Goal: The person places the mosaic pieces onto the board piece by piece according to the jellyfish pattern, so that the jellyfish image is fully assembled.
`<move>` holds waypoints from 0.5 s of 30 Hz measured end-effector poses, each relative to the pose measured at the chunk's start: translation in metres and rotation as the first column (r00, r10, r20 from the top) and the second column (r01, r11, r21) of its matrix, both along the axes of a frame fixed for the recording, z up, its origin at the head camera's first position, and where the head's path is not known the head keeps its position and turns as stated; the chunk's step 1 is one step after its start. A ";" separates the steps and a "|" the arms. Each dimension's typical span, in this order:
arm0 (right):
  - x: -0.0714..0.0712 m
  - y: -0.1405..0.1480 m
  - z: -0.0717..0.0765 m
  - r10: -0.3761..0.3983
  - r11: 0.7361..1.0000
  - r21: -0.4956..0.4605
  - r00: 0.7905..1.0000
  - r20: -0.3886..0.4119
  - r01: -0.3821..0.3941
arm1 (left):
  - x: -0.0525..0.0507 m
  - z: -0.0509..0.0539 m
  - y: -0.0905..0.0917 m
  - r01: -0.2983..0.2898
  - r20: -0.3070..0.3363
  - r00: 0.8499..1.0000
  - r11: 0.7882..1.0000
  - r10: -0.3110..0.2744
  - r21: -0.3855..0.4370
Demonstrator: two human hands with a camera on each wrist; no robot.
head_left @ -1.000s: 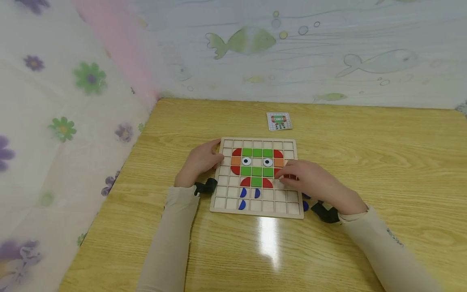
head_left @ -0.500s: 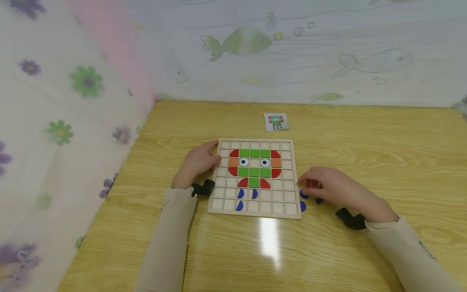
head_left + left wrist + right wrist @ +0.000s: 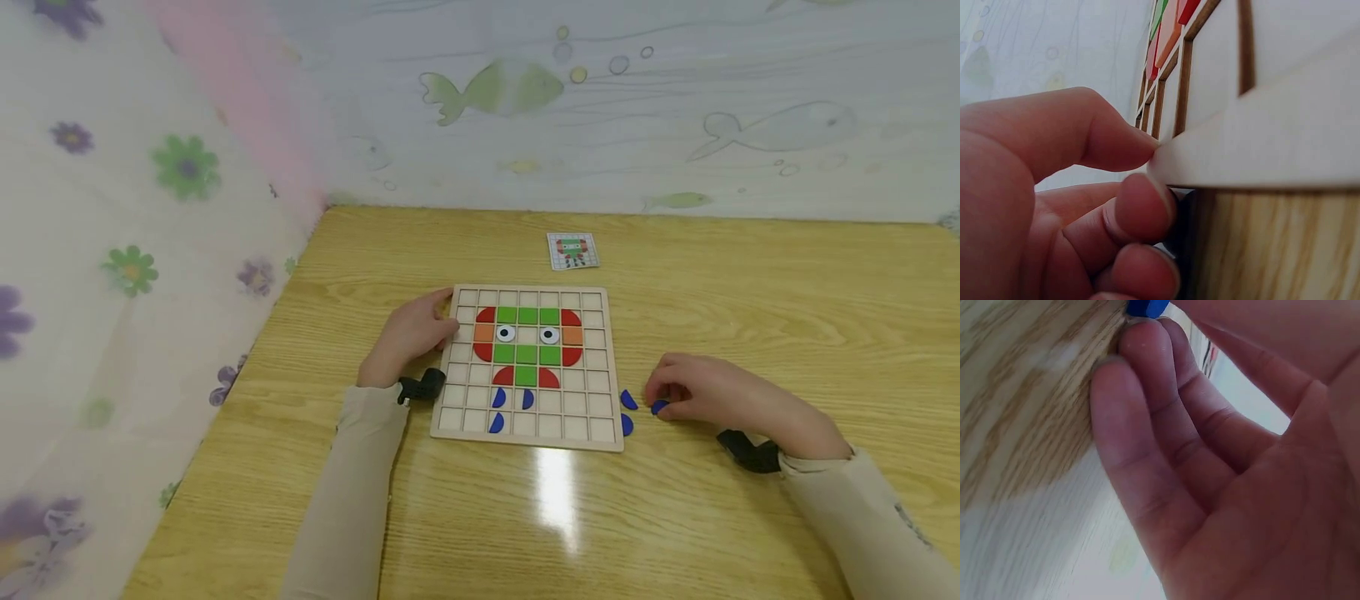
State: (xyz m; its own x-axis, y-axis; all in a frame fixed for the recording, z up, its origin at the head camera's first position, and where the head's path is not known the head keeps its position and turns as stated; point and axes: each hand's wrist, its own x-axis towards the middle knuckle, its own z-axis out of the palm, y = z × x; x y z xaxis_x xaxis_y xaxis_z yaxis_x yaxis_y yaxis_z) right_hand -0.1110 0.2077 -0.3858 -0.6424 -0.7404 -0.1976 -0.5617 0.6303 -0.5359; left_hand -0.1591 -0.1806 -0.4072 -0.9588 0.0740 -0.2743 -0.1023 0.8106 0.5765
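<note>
A square wooden grid board (image 3: 617, 367) lies on the table, carrying red, orange, green and blue pieces and two eye pieces (image 3: 506, 333). My left hand (image 3: 408, 337) holds the board's left edge; the left wrist view shows the thumb (image 3: 1119, 144) against the rim and the other fingers curled beside it. Off the board's right side, my right hand (image 3: 708, 392) pinches a blue half-circle piece (image 3: 659, 407) at the tabletop. Only part of that piece (image 3: 1147, 306) shows above the fingertips in the right wrist view. Two loose blue half-circles (image 3: 628, 400) lie between this hand and the board.
Behind the board lies a small card (image 3: 573, 251) printed with a similar figure on a grid. The wooden table (image 3: 750, 292) meets a fish-patterned wall covering (image 3: 637, 150) at the back and a flowered one (image 3: 97, 333) on the left.
My right hand has left the board and moved right to a blue half-circle on the table, uncovering the board's right side and the loose blue pieces. The left hand stays at the edge.
</note>
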 end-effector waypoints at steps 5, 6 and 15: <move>-0.001 0.000 -0.003 -0.026 1.000 -0.007 0.999 -0.024 0.026 | -0.001 0.000 0.000 0.004 0.003 1.000 1.000 -0.004 0.004; -0.001 0.000 -0.003 -0.033 0.999 -0.005 0.999 -0.029 0.033 | -0.001 0.000 0.000 0.006 0.003 1.000 1.000 -0.006 0.003; -0.002 -0.004 0.000 -0.070 0.997 0.022 0.997 -0.042 0.071 | -0.001 0.001 0.000 0.010 0.003 1.000 1.000 -0.010 0.004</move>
